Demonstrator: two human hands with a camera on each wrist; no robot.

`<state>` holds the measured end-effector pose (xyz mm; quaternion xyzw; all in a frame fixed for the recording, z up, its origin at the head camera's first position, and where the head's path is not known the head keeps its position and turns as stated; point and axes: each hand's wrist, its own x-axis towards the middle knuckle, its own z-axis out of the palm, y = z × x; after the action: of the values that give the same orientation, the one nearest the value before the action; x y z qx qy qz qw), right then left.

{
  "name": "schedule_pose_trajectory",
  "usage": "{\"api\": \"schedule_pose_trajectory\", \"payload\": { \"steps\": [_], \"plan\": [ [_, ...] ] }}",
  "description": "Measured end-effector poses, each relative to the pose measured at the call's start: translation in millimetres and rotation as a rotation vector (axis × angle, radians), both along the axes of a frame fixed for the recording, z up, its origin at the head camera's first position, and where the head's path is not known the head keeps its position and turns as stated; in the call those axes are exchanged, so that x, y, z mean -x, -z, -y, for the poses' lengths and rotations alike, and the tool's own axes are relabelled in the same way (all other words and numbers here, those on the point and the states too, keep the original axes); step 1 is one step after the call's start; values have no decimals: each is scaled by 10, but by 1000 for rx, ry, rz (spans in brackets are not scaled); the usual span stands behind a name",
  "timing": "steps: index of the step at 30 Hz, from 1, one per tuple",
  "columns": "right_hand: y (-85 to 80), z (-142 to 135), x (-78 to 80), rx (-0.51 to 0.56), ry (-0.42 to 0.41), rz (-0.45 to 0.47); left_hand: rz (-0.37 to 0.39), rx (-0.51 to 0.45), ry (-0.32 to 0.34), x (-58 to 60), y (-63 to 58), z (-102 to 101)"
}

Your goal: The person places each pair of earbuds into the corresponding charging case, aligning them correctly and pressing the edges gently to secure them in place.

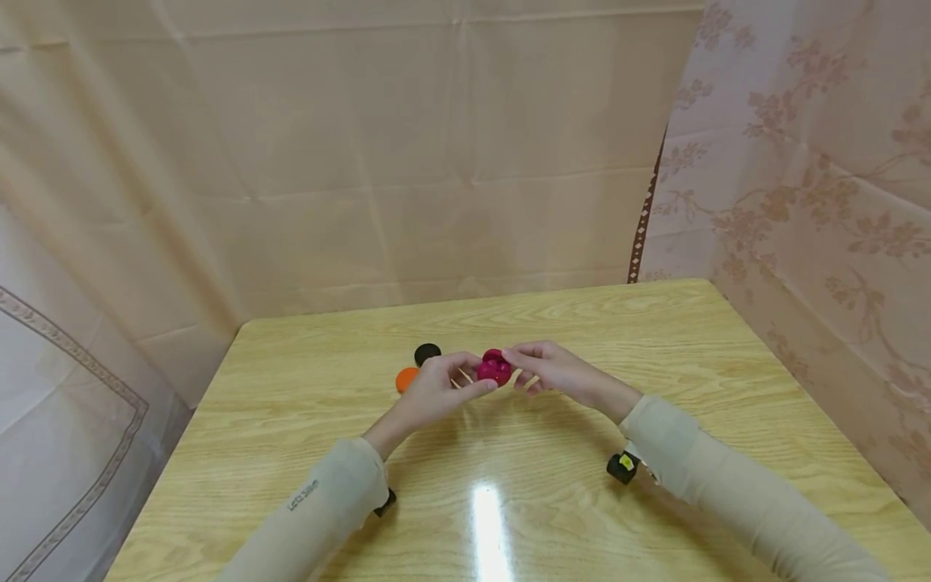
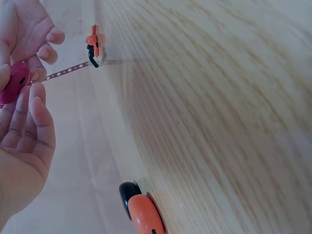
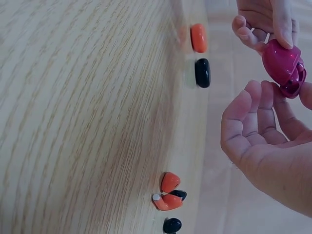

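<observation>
A small magenta earbud charging case (image 1: 494, 372) is held above the table with its lid raised. My left hand (image 1: 440, 392) grips the case's body between thumb and fingers. On the other side, my right hand (image 1: 560, 372) pinches the lid with thumb and index finger; its other fingers are loosely bent. The right wrist view shows the open case (image 3: 282, 61) tilted, but its inside is only partly visible. Beyond the left hand, an orange case (image 1: 406, 380) and a black case (image 1: 427, 353) lie on the table.
Orange earbuds (image 3: 169, 202) and black earbuds (image 3: 172, 225) lie loose on the wooden table (image 1: 305, 436); the right hand mostly hides them in the head view. Curtains hang behind the table (image 1: 436, 162) and along the right (image 1: 822, 202). Both wrists carry black cameras (image 1: 622, 467).
</observation>
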<state>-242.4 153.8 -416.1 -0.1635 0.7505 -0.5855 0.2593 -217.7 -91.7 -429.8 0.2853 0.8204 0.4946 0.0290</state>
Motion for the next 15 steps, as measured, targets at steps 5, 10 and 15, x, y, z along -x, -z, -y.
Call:
{"api": "schedule_pose_trajectory", "payload": {
  "steps": [5,10,15],
  "plan": [
    [-2,-6,-7,3,3,1,4,9,-1,4,3,-5],
    [-8,-14,-9,-2,-1,-7,6,9,-5,1,-1,-7],
    [-15,-29,-17,1,-14,-15,1,5,0,2,-5,-12]
  ]
}}
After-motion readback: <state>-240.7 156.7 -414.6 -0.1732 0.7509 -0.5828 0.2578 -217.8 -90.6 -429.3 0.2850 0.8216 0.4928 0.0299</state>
